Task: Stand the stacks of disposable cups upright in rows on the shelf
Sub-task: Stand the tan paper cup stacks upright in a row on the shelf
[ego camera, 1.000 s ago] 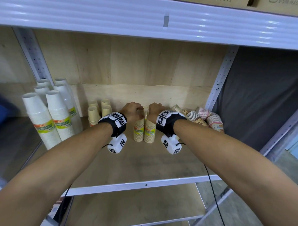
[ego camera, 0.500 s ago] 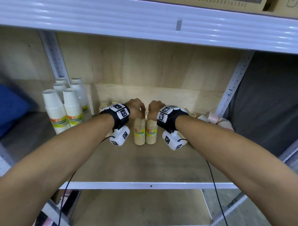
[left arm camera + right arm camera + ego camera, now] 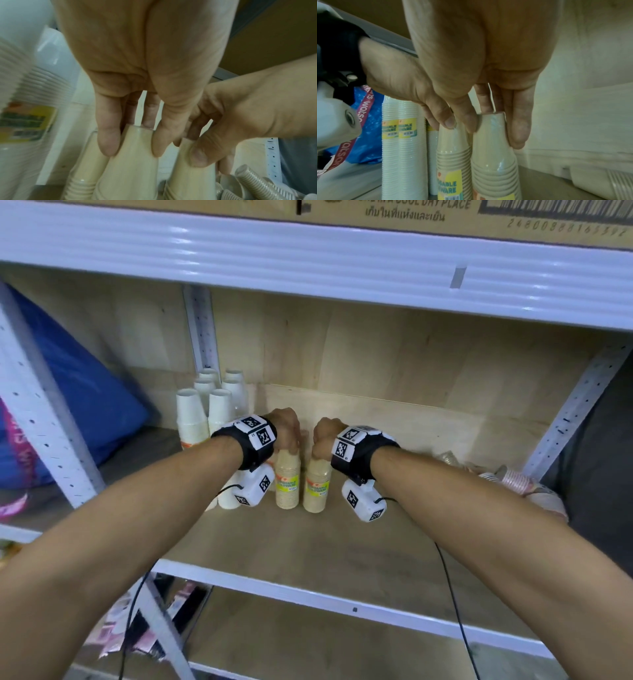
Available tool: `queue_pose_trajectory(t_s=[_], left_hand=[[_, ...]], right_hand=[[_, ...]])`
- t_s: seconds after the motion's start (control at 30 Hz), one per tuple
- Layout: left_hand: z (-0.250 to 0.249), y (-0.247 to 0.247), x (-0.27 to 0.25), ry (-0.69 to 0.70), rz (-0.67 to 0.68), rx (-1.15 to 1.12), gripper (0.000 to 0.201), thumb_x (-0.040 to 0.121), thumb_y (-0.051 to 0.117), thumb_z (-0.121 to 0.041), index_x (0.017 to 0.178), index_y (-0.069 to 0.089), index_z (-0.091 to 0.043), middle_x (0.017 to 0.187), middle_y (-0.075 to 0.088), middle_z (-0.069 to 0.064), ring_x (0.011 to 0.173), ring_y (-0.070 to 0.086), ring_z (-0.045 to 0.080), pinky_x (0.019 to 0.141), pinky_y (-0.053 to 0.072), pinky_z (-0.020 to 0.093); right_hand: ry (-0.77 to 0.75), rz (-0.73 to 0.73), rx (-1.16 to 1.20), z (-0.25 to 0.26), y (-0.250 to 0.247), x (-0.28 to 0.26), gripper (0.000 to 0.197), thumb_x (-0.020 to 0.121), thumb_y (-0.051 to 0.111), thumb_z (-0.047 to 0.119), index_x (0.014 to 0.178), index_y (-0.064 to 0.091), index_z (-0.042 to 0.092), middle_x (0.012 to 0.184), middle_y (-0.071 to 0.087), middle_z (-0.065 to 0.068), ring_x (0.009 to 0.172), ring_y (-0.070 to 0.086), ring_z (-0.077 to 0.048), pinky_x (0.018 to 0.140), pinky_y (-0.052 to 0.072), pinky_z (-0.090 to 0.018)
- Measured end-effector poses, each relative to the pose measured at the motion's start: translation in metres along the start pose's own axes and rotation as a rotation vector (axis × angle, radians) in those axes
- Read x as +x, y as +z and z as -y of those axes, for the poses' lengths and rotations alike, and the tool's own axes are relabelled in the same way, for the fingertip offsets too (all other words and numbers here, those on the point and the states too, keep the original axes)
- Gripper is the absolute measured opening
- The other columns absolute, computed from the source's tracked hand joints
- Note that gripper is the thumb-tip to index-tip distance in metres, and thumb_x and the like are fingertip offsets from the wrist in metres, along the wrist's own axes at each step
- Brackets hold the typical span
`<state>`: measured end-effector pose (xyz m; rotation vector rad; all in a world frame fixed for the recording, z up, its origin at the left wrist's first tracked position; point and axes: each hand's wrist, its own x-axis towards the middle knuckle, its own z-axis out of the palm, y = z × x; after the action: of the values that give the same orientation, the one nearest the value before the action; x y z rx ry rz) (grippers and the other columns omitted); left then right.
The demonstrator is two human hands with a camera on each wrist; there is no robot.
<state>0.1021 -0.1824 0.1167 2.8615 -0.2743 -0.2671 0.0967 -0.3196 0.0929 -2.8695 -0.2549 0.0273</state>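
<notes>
Two tan cup stacks stand upright side by side on the wooden shelf (image 3: 342, 546). My left hand (image 3: 287, 428) grips the top of the left tan stack (image 3: 287, 484), fingers and thumb wrapped round its upper cup (image 3: 135, 151). My right hand (image 3: 323, 436) grips the top of the right tan stack (image 3: 317, 487) in the same way (image 3: 494, 136). The two hands almost touch. Tall white cup stacks (image 3: 205, 412) stand upright at the shelf's left. More tan stacks behind my hands are mostly hidden.
Loose patterned and ribbed cup stacks (image 3: 513, 481) lie on their sides at the shelf's right end. A blue bag (image 3: 75, 405) sits on the neighbouring shelf to the left. A cardboard box (image 3: 445, 213) sits on the shelf above. The shelf's white front rail (image 3: 342, 604) runs below my arms.
Both hands have stayed on the tops of the two tan stacks. The head view has swung right and come closer, so the white stacks now sit nearer the middle.
</notes>
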Motion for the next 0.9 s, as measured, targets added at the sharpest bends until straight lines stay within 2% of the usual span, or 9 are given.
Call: queue_pose_trajectory(t_s=[0.1, 0.2, 0.3, 0.43, 0.57, 0.63, 0.73, 0.8, 0.9], left_hand=[[0.011, 0.000, -0.004, -0.027, -0.030, -0.006, 0.029, 0.078, 0.075, -0.006, 0.106, 0.070, 0.002, 0.100, 0.069, 0.013, 0.075, 0.060, 0.019, 0.059, 0.050, 0.025], [0.018, 0.002, -0.008, -0.050, -0.065, 0.004, 0.030, 0.080, 0.074, -0.007, 0.109, 0.069, 0.001, 0.110, 0.069, 0.013, 0.086, 0.060, 0.020, 0.067, 0.052, 0.029], [0.022, 0.002, -0.013, -0.067, -0.074, 0.014, 0.034, 0.084, 0.073, -0.010, 0.117, 0.067, 0.000, 0.120, 0.066, 0.014, 0.101, 0.063, 0.024, 0.072, 0.047, 0.028], [0.025, 0.004, -0.020, -0.038, -0.122, 0.014, 0.037, 0.089, 0.067, -0.010, 0.125, 0.062, 0.002, 0.126, 0.061, 0.015, 0.110, 0.059, 0.025, 0.055, 0.038, 0.020], [0.027, 0.009, -0.020, -0.047, -0.136, -0.016, 0.036, 0.090, 0.066, -0.008, 0.125, 0.062, 0.001, 0.126, 0.061, 0.016, 0.106, 0.059, 0.024, 0.073, 0.040, 0.025], [0.028, 0.010, -0.020, -0.043, -0.125, -0.022, 0.036, 0.089, 0.067, -0.007, 0.124, 0.063, 0.001, 0.124, 0.062, 0.017, 0.102, 0.058, 0.023, 0.074, 0.041, 0.025], [0.031, 0.012, -0.018, -0.021, -0.120, -0.014, 0.036, 0.088, 0.068, -0.008, 0.123, 0.063, 0.002, 0.124, 0.062, 0.016, 0.113, 0.059, 0.028, 0.077, 0.044, 0.027], [0.032, 0.012, -0.017, -0.008, -0.120, -0.012, 0.035, 0.087, 0.068, -0.007, 0.122, 0.064, 0.001, 0.124, 0.062, 0.015, 0.114, 0.059, 0.028, 0.081, 0.046, 0.029], [0.034, 0.009, -0.013, 0.000, -0.131, -0.055, 0.032, 0.086, 0.068, -0.004, 0.118, 0.067, -0.003, 0.121, 0.063, 0.011, 0.111, 0.059, 0.025, 0.077, 0.045, 0.026]], right_hand=[[0.014, -0.006, 0.007, 0.016, 0.002, 0.004, 0.014, 0.086, 0.067, 0.020, 0.081, 0.057, 0.013, 0.081, 0.050, -0.004, 0.078, 0.047, -0.021, 0.060, 0.036, -0.023], [0.010, -0.008, 0.015, 0.027, 0.005, 0.008, 0.032, 0.083, 0.066, 0.015, 0.062, 0.042, 0.011, 0.073, 0.050, -0.006, 0.074, 0.054, -0.023, 0.047, 0.029, -0.021], [-0.014, 0.041, 0.028, 0.033, 0.006, 0.010, 0.023, 0.076, 0.068, 0.017, 0.066, 0.048, 0.015, 0.078, 0.057, -0.007, 0.076, 0.063, -0.027, 0.058, 0.043, -0.026], [-0.035, 0.052, 0.058, 0.035, 0.010, 0.011, 0.023, 0.077, 0.068, 0.016, 0.066, 0.048, 0.020, 0.069, 0.052, 0.000, 0.074, 0.058, -0.025, 0.063, 0.042, -0.028], [-0.028, 0.046, 0.037, 0.036, 0.017, 0.013, 0.016, 0.079, 0.069, 0.016, 0.090, 0.059, 0.011, 0.083, 0.056, -0.005, 0.076, 0.058, -0.026, 0.065, 0.043, -0.027], [-0.028, 0.034, 0.033, 0.036, 0.019, 0.015, 0.021, 0.079, 0.069, 0.015, 0.099, 0.063, 0.008, 0.085, 0.057, -0.006, 0.077, 0.058, -0.025, 0.065, 0.043, -0.026], [-0.026, 0.036, 0.039, 0.034, 0.021, 0.018, 0.022, 0.080, 0.068, 0.014, 0.101, 0.066, 0.008, 0.088, 0.058, -0.006, 0.078, 0.057, -0.024, 0.066, 0.042, -0.025], [-0.024, 0.038, 0.041, 0.032, 0.021, 0.019, 0.024, 0.079, 0.069, 0.014, 0.102, 0.066, 0.007, 0.090, 0.059, -0.007, 0.079, 0.058, -0.025, 0.066, 0.043, -0.026], [-0.027, 0.038, 0.059, 0.031, 0.018, 0.021, 0.027, 0.076, 0.070, 0.017, 0.101, 0.067, 0.007, 0.097, 0.066, -0.010, 0.085, 0.065, -0.028, 0.067, 0.051, -0.029]])
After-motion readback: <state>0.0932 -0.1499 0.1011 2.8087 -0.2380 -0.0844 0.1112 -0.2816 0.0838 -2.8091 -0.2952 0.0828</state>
